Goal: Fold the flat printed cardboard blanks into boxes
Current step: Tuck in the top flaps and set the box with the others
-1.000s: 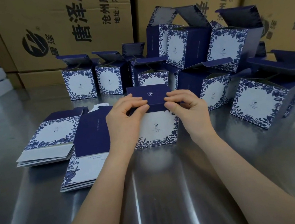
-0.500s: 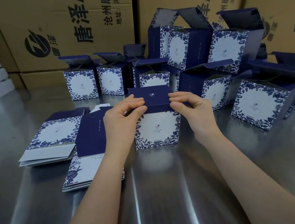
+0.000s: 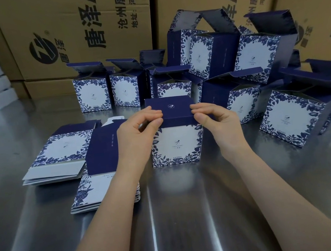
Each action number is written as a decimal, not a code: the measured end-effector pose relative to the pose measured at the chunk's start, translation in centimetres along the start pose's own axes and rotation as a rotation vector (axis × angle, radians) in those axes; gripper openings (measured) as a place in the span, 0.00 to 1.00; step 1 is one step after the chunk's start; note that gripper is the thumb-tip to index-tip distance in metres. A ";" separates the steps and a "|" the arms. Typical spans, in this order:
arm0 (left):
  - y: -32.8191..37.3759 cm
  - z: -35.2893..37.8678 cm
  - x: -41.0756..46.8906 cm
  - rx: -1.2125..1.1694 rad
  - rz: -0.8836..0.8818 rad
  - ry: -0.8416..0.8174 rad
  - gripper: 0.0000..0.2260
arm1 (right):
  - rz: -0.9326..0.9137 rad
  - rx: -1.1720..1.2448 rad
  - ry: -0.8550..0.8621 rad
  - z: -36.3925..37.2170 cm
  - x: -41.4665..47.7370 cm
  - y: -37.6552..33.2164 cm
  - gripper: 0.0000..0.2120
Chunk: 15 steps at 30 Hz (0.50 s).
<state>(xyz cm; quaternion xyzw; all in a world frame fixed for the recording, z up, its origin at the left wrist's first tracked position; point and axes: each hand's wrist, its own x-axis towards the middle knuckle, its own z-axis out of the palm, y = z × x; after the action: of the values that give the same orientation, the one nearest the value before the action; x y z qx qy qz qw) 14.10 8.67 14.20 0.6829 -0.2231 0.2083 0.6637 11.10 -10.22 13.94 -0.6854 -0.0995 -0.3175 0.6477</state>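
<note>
On top of the box (image 3: 177,145), the left hand (image 3: 136,133) and the right hand (image 3: 219,122) each pinch a front corner of the dark lid (image 3: 170,107) between thumb and curled fingers. Uneven pressing could crease the flap, or push the box along the smooth table (image 3: 173,220) it stands on. Left of the box lie flat blanks (image 3: 57,149). Behind it, brown cartons (image 3: 83,30) read "唐泽"; the box's own small print is unreadable.

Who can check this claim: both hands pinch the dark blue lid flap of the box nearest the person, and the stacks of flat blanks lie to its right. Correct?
One detail is wrong. In the head view the left hand and right hand do pinch the dark blue lid flap of the box, but the stacks of flat blanks lie to its left, not its right.
</note>
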 end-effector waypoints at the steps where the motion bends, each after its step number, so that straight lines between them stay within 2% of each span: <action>1: 0.0 0.1 -0.1 0.042 0.032 -0.010 0.11 | -0.009 -0.021 -0.022 0.0 0.0 -0.2 0.12; 5: 0.1 1.1 -0.4 0.159 0.091 -0.047 0.10 | -0.044 -0.152 -0.077 0.6 -0.3 -0.3 0.12; 10: 0.2 2.2 -0.3 0.138 0.047 0.050 0.10 | -0.069 -0.205 0.041 1.6 0.0 -0.1 0.14; 15: -0.1 1.1 -0.2 0.053 -0.001 0.012 0.13 | 0.004 -0.120 -0.035 0.7 -0.3 -0.3 0.12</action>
<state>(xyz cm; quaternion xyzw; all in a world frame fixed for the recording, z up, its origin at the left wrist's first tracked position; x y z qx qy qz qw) 13.97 7.58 14.00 0.6990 -0.2130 0.2180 0.6469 10.91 -9.44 14.04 -0.7288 -0.0903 -0.3095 0.6041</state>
